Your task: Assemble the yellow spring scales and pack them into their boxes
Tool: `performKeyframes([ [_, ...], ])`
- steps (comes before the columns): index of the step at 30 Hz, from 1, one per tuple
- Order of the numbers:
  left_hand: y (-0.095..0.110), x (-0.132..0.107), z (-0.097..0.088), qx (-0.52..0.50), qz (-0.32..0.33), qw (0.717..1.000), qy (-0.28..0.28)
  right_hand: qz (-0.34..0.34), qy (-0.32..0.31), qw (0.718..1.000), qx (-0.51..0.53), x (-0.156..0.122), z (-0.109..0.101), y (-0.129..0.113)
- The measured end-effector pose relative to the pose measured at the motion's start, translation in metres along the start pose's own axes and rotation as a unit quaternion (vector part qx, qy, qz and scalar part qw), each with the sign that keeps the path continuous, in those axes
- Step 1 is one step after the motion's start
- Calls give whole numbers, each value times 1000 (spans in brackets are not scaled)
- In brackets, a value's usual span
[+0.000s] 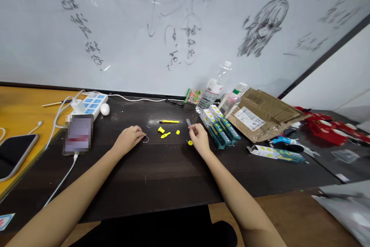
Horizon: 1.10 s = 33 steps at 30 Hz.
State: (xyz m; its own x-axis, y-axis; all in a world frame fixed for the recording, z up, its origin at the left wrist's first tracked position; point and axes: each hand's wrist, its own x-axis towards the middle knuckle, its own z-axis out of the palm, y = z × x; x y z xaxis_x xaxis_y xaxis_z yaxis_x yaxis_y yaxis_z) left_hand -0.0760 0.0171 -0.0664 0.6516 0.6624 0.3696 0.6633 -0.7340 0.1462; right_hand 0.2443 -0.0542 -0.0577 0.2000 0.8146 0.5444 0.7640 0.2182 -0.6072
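Observation:
My left hand (130, 139) rests on the dark table, fingers closed on a thin curved wire (147, 139) at their tips. To the right, my right hand (199, 138) pinches a small clear tube (188, 122) between thumb and fingers. A round yellow piece (190, 143) lies just below that hand. Between both hands are a yellow stick with a dark end (170, 121), a yellow spool-like piece (161, 130), a flat yellow piece (165, 135) and a small yellow cap (177, 132). Another thin wire hook (151, 125) lies beyond my left fingertips.
Two green-and-white boxes (221, 127) stand right of my right hand, near a water bottle (213, 89) and a cardboard parcel (260, 114). Scissors (295, 145) and an opened box (279, 153) lie farther right. At left are a charging phone (77, 135) and a power strip (96, 104).

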Motion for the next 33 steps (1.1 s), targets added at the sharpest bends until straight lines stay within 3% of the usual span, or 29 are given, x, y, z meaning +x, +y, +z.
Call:
performKeyframes([
  [6,3,1,-1,-27,-23,999,3,-2,-24,1000,-1,-3,2,-8],
  [15,-6,-3,-9,32,-89,995,42,-15,-35,999,-4,-7,6,-6],
  [20,-10,-3,-9,31,-50,998,9,-22,-37,999,-2,-6,7,-6],
  [27,3,0,-5,1,-38,999,-16,-33,-57,997,-34,-10,8,-9],
  [33,14,4,-5,8,-36,999,-27,-123,-90,981,-120,5,15,-10],
])
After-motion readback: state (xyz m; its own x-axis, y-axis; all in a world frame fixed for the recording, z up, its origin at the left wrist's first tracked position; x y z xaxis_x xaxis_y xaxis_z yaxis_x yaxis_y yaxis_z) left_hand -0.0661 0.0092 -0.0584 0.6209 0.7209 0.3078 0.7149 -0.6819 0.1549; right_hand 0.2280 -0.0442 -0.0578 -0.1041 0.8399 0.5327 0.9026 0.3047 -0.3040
